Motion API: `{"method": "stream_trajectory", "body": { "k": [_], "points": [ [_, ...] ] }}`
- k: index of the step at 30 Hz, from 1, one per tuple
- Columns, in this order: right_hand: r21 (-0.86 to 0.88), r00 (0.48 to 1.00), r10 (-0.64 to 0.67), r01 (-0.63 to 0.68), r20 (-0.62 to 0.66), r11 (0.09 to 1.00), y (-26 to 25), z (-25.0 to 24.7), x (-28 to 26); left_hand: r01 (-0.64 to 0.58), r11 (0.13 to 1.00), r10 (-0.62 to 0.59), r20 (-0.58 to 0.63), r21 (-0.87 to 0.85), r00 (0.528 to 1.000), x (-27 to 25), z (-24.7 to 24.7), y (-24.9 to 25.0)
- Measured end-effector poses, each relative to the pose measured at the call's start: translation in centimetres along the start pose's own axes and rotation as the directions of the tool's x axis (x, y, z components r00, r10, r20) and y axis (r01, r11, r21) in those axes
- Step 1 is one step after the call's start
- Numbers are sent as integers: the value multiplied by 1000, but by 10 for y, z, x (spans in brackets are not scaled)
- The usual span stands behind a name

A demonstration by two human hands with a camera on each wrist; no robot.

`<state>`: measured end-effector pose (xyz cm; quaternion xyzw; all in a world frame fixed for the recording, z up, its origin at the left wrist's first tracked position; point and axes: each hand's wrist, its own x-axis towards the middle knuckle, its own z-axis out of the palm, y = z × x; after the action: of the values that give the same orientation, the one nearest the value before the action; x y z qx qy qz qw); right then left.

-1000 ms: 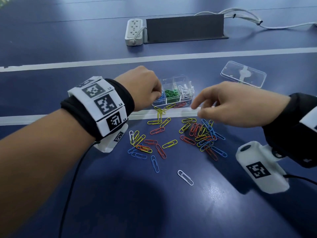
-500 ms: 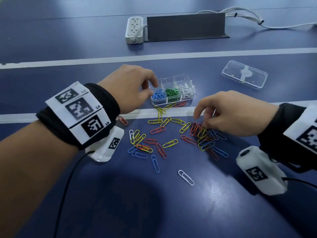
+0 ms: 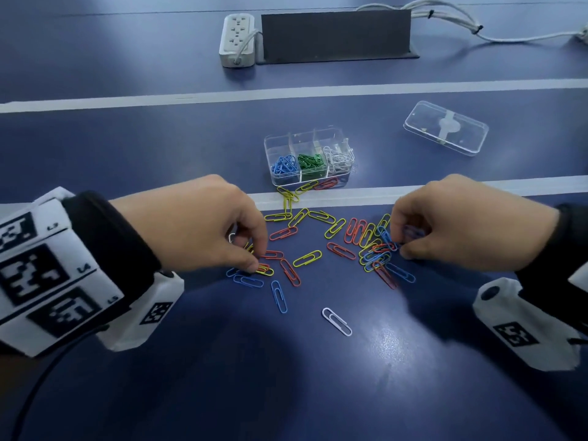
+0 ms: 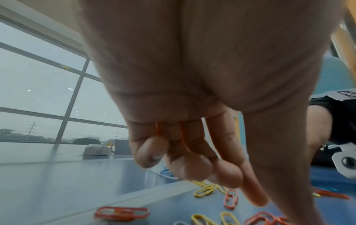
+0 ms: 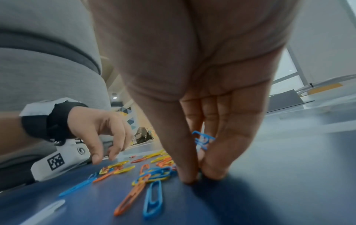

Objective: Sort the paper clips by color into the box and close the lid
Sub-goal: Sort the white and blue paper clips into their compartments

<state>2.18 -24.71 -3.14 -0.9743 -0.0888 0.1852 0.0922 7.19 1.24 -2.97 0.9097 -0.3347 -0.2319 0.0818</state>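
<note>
**Inspector A:** How were the hands posed?

**Inspector B:** Both were palm-down over the loose paper clips (image 3: pixel 321 246) near the middle of the tabletop (image 3: pixel 191 393). The left hand (image 3: pixel 203 224) had its outer fingers curled, orange clips (image 4: pixel 183 137) tucked against the palm, its fingertips touching the pile. The right hand (image 3: pixel 471 218) pinched downward, thumb and fingertips on the surface, blue clips (image 5: pixel 202 139) held inside the fingers.

**Inspector A:** Materials?

**Inspector B:** Coated wire clips, glossy. The box (image 3: pixel 308 157), clear rigid plastic with compartments, stood open just beyond the pile, holding blue, green and white clips. Its lid (image 3: pixel 445 127), flat and transparent, lay apart toward the right edge.
</note>
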Motion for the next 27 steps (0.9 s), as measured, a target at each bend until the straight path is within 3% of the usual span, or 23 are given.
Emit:
{"method": "stream_trajectory", "body": {
  "k": [8, 18, 22, 27],
  "points": [
    [26, 1000, 2, -2, -9, 1000, -8, 1, -2, 30, 990, -38, 58, 140, 998, -6, 13, -5],
    [215, 999, 5, 6, -48, 977, -16, -5, 5, 3, 1000, -2, -47, 24, 999, -13, 14, -9],
    [99, 995, -14, 24, -102, 995, -24, 1, 9, -3, 1000, 2, -94, -14, 996, -14, 13, -13],
    [-25, 997, -30, 28, -69, 999, -32, 6, 16, 30, 1000, -30, -65, 0, 997, -15, 15, -18]
  ]
}}
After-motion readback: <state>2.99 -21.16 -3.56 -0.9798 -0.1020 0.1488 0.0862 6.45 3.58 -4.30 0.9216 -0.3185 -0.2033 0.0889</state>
